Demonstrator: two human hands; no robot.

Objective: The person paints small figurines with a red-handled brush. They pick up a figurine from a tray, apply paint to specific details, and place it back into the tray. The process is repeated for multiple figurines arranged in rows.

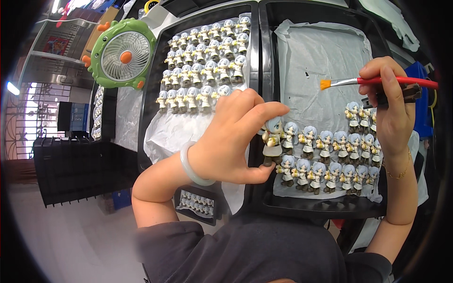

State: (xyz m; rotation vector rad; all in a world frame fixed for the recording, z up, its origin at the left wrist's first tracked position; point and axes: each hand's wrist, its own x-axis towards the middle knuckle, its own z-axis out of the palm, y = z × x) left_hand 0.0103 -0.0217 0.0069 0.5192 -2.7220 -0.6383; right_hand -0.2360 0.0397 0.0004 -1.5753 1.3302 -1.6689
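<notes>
Fingers [268, 112] of left hand [226, 139] pinch a pale-haired figurine [272, 141] head to foot, around 8 o'clock from the black tray's [321, 211] middle. Right hand [391, 106] grips a red-handled brush [344, 82], bristles toward 9 o'clock; matching figurines [325, 145] in rows, 3 to 7 o'clock.

A green animal-shaped fan [125, 57] with an orange hub stands at upper left, a round yellow-and-black object [151, 6] near it. Farther left are a grilled window [45, 111], a lit lamp [13, 88] and a black ribbed crate [68, 170] above the grey floor [71, 236]. A blue bin [423, 101] sits far right.
</notes>
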